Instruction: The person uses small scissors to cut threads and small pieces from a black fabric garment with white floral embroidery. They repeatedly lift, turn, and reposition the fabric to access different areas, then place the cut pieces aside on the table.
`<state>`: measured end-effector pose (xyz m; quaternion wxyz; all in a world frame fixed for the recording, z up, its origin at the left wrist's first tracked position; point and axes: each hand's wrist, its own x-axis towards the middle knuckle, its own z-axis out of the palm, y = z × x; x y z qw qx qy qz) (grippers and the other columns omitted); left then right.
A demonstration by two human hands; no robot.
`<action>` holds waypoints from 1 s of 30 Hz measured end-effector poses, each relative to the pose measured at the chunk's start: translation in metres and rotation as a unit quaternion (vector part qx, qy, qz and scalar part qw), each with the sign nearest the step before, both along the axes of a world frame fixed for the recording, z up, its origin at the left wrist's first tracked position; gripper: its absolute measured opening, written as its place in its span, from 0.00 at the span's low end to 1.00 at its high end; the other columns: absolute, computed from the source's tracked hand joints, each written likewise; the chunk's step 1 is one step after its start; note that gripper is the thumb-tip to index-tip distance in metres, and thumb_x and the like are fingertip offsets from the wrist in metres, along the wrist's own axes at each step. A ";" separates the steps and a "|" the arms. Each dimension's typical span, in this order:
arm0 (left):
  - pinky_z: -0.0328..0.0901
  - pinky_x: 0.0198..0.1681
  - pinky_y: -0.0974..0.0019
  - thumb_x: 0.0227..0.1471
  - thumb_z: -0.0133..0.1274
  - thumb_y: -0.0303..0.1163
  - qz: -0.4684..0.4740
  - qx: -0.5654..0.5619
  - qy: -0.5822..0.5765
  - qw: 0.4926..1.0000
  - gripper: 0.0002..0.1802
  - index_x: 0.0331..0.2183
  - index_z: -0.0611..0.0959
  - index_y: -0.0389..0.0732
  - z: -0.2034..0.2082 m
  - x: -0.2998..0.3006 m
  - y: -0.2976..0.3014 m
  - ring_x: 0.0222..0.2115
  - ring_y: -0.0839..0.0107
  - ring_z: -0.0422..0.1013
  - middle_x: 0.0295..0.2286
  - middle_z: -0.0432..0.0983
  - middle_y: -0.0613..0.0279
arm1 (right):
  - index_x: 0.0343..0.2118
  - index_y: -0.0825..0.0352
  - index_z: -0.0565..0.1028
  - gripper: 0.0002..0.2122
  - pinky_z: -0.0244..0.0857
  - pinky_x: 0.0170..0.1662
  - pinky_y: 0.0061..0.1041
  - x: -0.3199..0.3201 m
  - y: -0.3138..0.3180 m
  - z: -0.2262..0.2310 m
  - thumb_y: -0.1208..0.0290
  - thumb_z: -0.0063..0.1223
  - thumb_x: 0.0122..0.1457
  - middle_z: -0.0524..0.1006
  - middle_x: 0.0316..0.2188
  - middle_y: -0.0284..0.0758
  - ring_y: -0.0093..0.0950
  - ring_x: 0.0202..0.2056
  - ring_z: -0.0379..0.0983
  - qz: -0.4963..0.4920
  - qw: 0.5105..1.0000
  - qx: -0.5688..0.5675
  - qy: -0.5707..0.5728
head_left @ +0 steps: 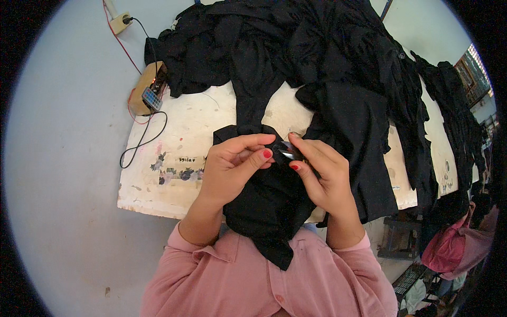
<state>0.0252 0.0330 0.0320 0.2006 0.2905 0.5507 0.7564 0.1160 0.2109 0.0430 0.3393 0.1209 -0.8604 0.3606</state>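
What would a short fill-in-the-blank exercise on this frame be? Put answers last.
1. The left hand pinches a fold of ____ cloth.
2. The right hand holds a small shiny object between its forefinger and ____.
3. The person's shirt sleeves are ____.
4. In the picture, the remote control is to the ____ of both hands.

Missing words: black; thumb; pink; left.

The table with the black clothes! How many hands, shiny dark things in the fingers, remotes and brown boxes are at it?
Hands: 2 (left hand, right hand)
Shiny dark thing: 1
Remote: 1
Brown box: 1
Total: 5
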 end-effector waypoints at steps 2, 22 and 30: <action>0.72 0.37 0.75 0.52 0.55 0.24 -0.009 0.005 -0.012 1.000 0.16 0.44 0.78 0.32 -0.001 -0.001 0.000 0.33 0.77 0.75 0.33 0.78 0.58 | 0.45 0.66 0.75 0.17 0.69 0.33 0.27 -0.003 0.000 -0.001 0.75 0.58 0.49 0.78 0.32 0.40 0.35 0.30 0.75 0.004 1.000 0.010 0.011; 0.71 0.36 0.77 0.53 0.53 0.23 -0.025 0.001 -0.036 0.999 0.15 0.45 0.78 0.34 -0.002 -0.005 -0.004 0.32 0.78 0.74 0.33 0.77 0.61 | 0.43 0.66 0.77 0.16 0.67 0.31 0.21 -0.005 -0.002 0.002 0.79 0.58 0.48 0.76 0.33 0.37 0.29 0.28 0.75 0.015 0.999 -0.014 -0.026; 0.70 0.36 0.77 0.53 0.53 0.23 -0.012 -0.009 -0.013 1.000 0.15 0.45 0.78 0.34 -0.003 -0.002 -0.006 0.32 0.79 0.73 0.32 0.77 0.62 | 0.43 0.65 0.77 0.16 0.68 0.30 0.22 0.000 0.002 0.005 0.79 0.58 0.48 0.76 0.32 0.37 0.29 0.28 0.75 0.033 0.997 -0.039 -0.052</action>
